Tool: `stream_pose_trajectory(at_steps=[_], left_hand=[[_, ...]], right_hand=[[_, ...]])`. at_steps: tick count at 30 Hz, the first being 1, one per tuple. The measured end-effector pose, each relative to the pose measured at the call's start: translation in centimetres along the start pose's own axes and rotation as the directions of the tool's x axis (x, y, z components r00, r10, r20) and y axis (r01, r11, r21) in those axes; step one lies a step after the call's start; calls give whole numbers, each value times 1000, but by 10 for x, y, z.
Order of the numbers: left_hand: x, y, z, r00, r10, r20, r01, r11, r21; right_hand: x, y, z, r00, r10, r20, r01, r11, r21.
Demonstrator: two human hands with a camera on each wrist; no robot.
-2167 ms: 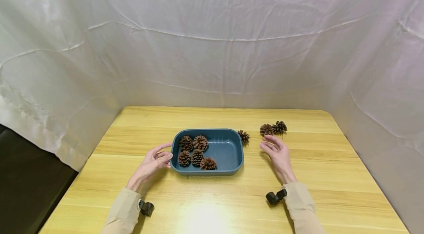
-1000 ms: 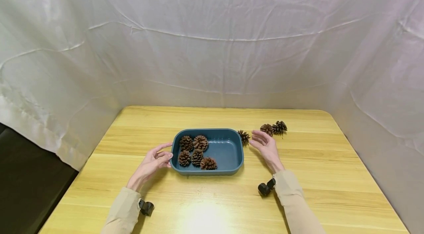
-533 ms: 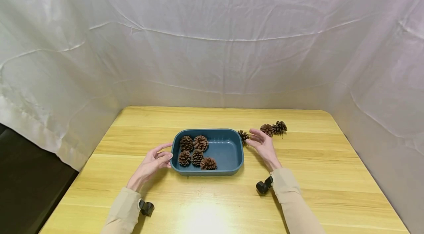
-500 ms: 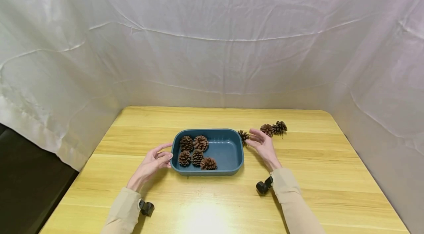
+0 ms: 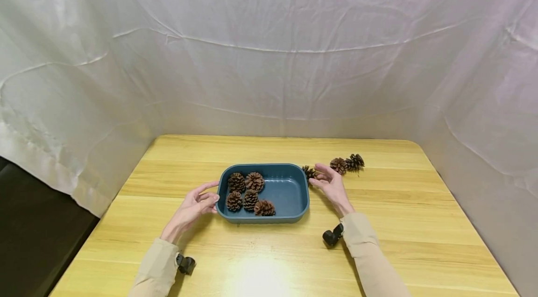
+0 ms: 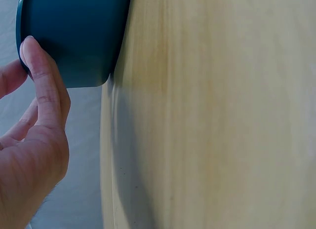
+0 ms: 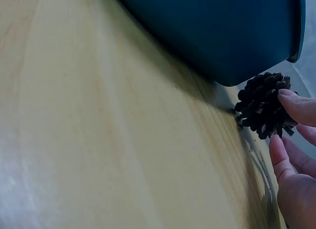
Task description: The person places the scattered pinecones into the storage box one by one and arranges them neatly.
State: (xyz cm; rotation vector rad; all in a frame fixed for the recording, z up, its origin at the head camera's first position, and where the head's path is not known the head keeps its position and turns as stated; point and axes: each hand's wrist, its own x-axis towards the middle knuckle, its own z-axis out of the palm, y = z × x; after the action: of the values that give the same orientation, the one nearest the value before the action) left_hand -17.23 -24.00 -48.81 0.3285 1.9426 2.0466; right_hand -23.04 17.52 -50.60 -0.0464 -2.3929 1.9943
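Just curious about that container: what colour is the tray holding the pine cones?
Dark teal-blue tray, clearest in the head view.

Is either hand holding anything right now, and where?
Right hand: fingertips touch the pine cone, not clearly gripping. Left hand: fingers rest against the tray wall.

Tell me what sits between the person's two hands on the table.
In the head view, the blue tray lies between the left hand and the right hand, holding five pine cones. One more pine cone sits at the right hand's fingertips.

Right hand (image 5: 332, 186) has slid left from the paired cones to touch the lone pine cone (image 5: 309, 172)
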Motion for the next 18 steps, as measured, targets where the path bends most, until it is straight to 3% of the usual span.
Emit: stream_pose_trajectory(at_steps=[18], left_hand=[[-1,-1,-1,1000,13,9,-13,1000,-7]], right_hand=[[-1,-1,1,1000,12,3,-12,999,-30]])
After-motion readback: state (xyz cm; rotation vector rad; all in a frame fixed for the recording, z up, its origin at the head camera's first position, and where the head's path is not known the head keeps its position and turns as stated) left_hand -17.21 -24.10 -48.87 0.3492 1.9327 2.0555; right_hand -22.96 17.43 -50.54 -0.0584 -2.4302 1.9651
